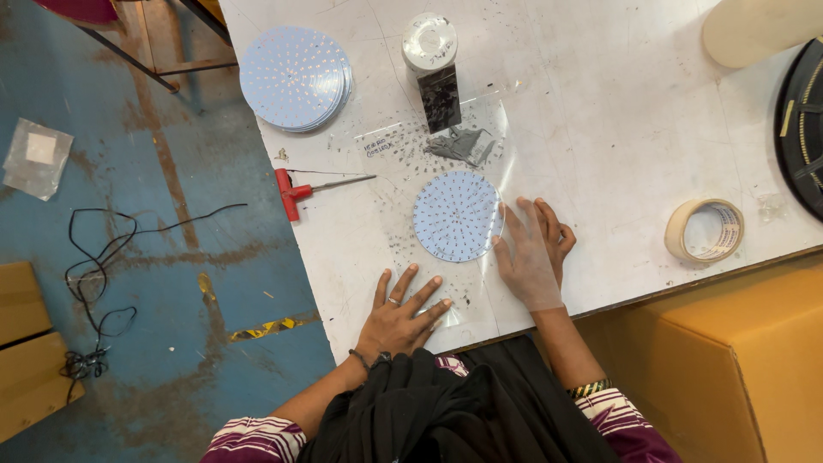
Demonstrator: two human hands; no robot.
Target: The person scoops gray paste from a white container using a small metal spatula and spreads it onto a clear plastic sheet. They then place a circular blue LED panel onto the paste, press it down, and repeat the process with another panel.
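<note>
Both hands, left hand (399, 315) and right hand (530, 253), lay flat and empty on the desk (600, 129). One round board (458, 215) sat at 12 o'clock under seemingly a clear sheet (489, 141); the stack (295, 77) waited at 10.

On the white table (600, 129), a round white disc (457, 216) lies under a clear sheet (493, 146). The right hand (531, 253) rests flat just right of the disc, the left hand (399, 317) below it. A red-handled tool (300, 190) lies to its left, a disc stack (294, 77) beyond.
</note>
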